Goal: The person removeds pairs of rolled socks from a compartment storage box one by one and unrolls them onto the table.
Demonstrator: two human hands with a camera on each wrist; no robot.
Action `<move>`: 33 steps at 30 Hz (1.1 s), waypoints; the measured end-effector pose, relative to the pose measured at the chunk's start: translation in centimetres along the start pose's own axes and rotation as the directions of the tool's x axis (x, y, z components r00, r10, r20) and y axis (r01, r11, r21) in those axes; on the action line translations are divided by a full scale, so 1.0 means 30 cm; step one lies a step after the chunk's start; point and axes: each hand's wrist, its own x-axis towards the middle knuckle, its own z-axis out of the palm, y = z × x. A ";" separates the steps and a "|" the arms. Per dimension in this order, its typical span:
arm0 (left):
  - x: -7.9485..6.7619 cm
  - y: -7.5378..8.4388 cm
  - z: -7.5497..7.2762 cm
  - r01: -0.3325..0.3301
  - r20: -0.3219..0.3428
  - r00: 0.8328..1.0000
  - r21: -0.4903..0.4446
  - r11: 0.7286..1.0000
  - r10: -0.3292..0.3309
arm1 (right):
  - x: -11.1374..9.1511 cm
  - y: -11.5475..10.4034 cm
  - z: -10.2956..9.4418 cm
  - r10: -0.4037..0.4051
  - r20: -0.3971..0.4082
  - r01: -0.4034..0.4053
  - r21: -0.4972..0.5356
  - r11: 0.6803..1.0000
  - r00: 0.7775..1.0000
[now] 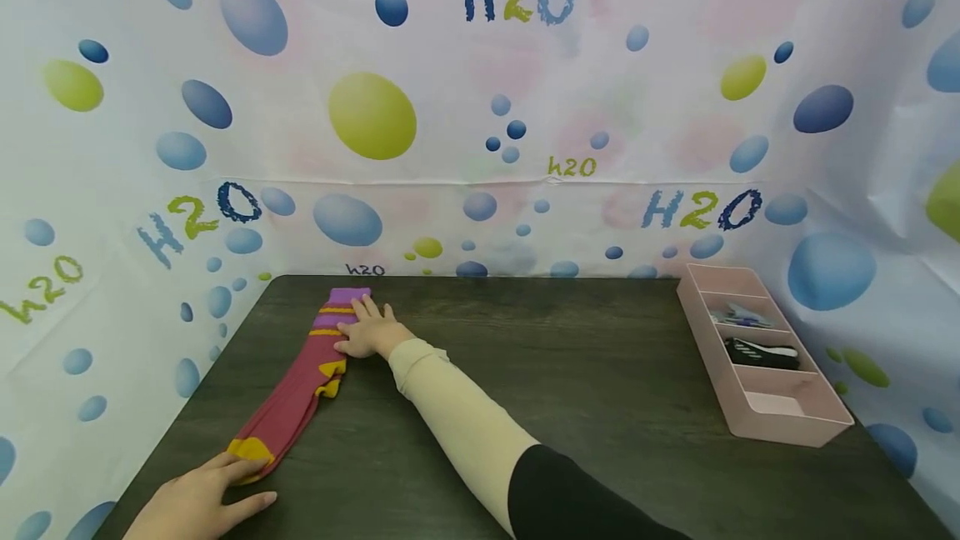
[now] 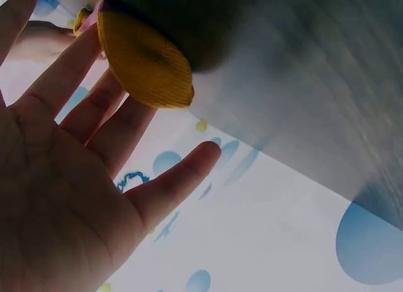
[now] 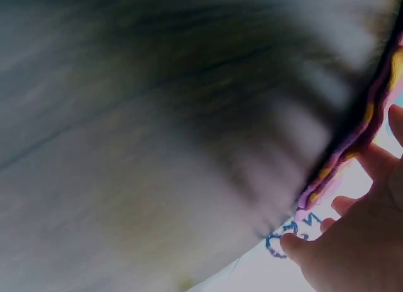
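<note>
A long maroon sock (image 1: 288, 398) with a yellow toe, yellow heel patches and a purple, yellow-striped cuff lies flat on the left side of the dark table. Two heel patches show at its edge, one below the other. My left hand (image 1: 197, 497) rests its fingertips on the yellow toe, thumb held apart on the near side. In the left wrist view the fingers reach straight to the toe (image 2: 148, 62). At the far end my right hand (image 1: 372, 333) lies with spread fingers on the cuff's right edge. The right wrist view shows those fingers along the striped edge (image 3: 352, 150).
On the right of the dark wooden table (image 1: 570, 390) stands a pink divided box (image 1: 712, 373). It holds a black-and-white item (image 1: 761, 353) and a greyish bundle (image 1: 738, 316) in separate compartments. A white sheet printed with coloured bubbles (image 1: 480, 90) rises behind the table.
</note>
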 end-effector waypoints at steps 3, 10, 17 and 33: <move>0.001 -0.014 -0.003 0.019 0.038 0.999 -0.010 1.000 -0.019 | 0.005 -0.016 0.001 0.000 0.005 0.000 0.005 1.000 1.000; 0.006 -0.018 -0.004 0.066 0.113 0.991 0.002 0.998 -0.066 | -0.004 -0.002 0.007 -0.058 -0.051 0.054 -0.082 0.995 0.997; 0.015 -0.031 -0.008 0.072 0.151 0.986 -0.014 0.997 -0.070 | -0.018 0.011 0.009 -0.077 -0.006 0.076 -0.100 0.992 0.997; 0.053 -0.044 -0.022 0.034 0.070 0.997 -0.063 0.997 -0.029 | 0.018 0.012 0.009 -0.024 -0.023 0.023 -0.049 0.999 0.999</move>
